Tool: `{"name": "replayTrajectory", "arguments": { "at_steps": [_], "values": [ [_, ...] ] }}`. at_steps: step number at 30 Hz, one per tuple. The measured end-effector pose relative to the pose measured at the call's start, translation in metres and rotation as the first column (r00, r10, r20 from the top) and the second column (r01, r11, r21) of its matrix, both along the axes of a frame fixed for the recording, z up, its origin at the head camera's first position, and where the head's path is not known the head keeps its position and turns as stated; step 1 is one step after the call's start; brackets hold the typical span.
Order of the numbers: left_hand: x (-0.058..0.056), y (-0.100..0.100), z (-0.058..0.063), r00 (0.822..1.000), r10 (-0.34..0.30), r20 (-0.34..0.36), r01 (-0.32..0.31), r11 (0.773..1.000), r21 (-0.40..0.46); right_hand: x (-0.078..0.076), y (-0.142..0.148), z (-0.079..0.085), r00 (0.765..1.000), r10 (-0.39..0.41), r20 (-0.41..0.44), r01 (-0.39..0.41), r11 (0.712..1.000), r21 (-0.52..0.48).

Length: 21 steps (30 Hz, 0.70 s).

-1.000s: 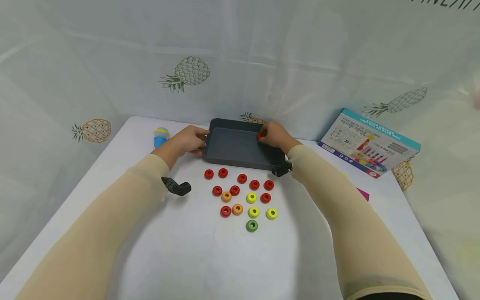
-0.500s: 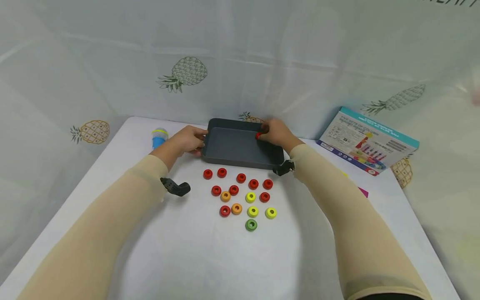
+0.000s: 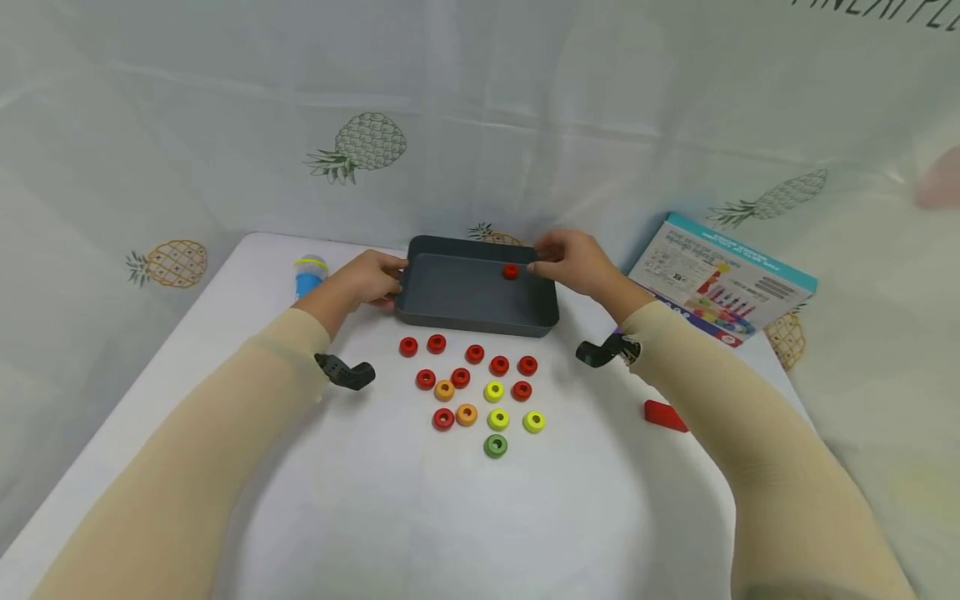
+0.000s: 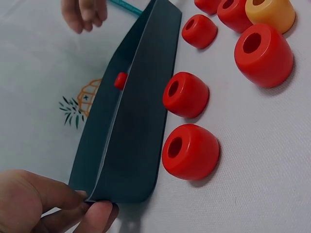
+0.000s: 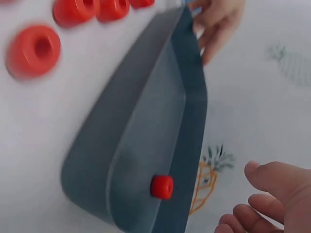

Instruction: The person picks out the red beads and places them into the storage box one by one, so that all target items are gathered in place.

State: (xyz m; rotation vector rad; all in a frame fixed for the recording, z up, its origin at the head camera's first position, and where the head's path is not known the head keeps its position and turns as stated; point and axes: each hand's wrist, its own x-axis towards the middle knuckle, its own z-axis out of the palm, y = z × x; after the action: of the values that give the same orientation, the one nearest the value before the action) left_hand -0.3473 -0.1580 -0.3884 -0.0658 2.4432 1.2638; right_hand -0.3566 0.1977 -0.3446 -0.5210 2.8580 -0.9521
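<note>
A dark grey rectangular tray (image 3: 465, 296) stands at the far side of the table. My left hand (image 3: 369, 277) pinches its left rim between thumb and fingers, as the left wrist view shows at the tray's corner. One red bead (image 3: 511, 272) with a hole lies inside the tray toward the back right. My right hand (image 3: 577, 262) is over the tray's right end with nothing in it, its fingers relaxed and apart from the bead (image 5: 162, 187). In front of the tray lie several red beads (image 4: 191, 151), two orange beads (image 3: 444, 390), three yellow beads (image 3: 498, 419) and a green bead (image 3: 496, 446).
A printed toy box (image 3: 723, 279) leans at the back right. A red block (image 3: 665, 416) lies beside my right forearm. Behind my left wrist is a blue toy microphone (image 3: 307, 279). A pineapple-print sheet (image 3: 480, 150) hangs behind the white table (image 3: 420, 517).
My right hand has let go of the red bead, leaving it in the tray, and has drawn back to the right. My left hand keeps its hold on the rim.
</note>
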Motion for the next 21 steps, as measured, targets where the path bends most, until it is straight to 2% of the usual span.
{"name": "replayTrajectory", "arguments": {
  "at_steps": [8, 12, 15, 21],
  "values": [
    [0.001, -0.001, 0.001, 1.0, -0.008, -0.006, 0.008, 1.0, -0.009, 0.043, 0.002, -0.009, 0.999, 0.035, 0.012, -0.034, 0.996, -0.077],
    [0.0, -0.001, 0.0, 1.0, -0.008, -0.006, 0.008, 1.0, -0.018, 0.062, 0.004, -0.024, 0.997, 0.074, 0.032, -0.071, 0.995, -0.069],
    [0.0, 0.0, 0.0, 1.0, -0.009, -0.001, 0.009, 1.0, -0.023, 0.074, 0.006, -0.038, 0.992, 0.096, 0.078, -0.091, 0.994, -0.067],
    [0.0, 0.001, 0.0, 1.0, -0.004, 0.004, 0.004, 0.999, -0.033, 0.092, 0.009, -0.063, 0.983, 0.098, 0.154, -0.088, 0.994, -0.072]
  ]
}}
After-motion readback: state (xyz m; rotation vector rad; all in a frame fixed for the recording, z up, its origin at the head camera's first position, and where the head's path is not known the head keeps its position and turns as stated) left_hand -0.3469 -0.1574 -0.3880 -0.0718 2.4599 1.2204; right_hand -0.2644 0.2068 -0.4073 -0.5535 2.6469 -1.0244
